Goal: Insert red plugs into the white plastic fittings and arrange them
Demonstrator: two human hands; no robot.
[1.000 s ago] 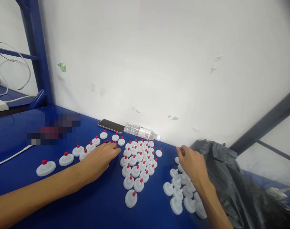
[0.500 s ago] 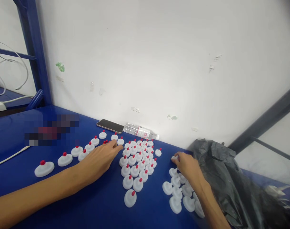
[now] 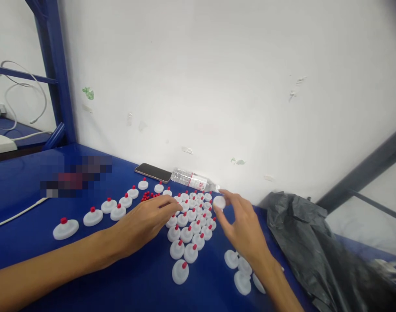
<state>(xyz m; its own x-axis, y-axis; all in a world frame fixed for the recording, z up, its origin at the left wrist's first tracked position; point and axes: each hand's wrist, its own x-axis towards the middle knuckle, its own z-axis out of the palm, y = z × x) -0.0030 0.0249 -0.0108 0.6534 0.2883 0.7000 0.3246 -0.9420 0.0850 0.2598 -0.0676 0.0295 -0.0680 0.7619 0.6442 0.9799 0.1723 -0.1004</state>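
Note:
My right hand (image 3: 245,225) pinches a white disc-shaped nozzle cap (image 3: 220,202) between thumb and fingers, above the table's far middle. My left hand (image 3: 148,219) has its thumb and fingers drawn together at the left side of the cluster; whatever is between the fingertips, if anything, is hidden. Beneath and beside it stand several white nozzle caps with red tips (image 3: 186,234). Loose red tips (image 3: 148,196) lie in a small pile behind the left hand. Near my right forearm are several white nozzle caps without red tips (image 3: 242,282), partly covered by the arm.
A row of red-tipped nozzle caps (image 3: 93,216) runs along the left of the blue table (image 3: 135,281). A phone (image 3: 153,172) and a water bottle (image 3: 194,180) lie against the wall. A black plastic bag (image 3: 292,234) fills the right side. A white cable (image 3: 18,213) lies at left.
My right hand has lifted the white nozzle cap and carried it left, towards the cluster. My left hand has shifted right, uncovering more of the red tips. The view has moved slightly.

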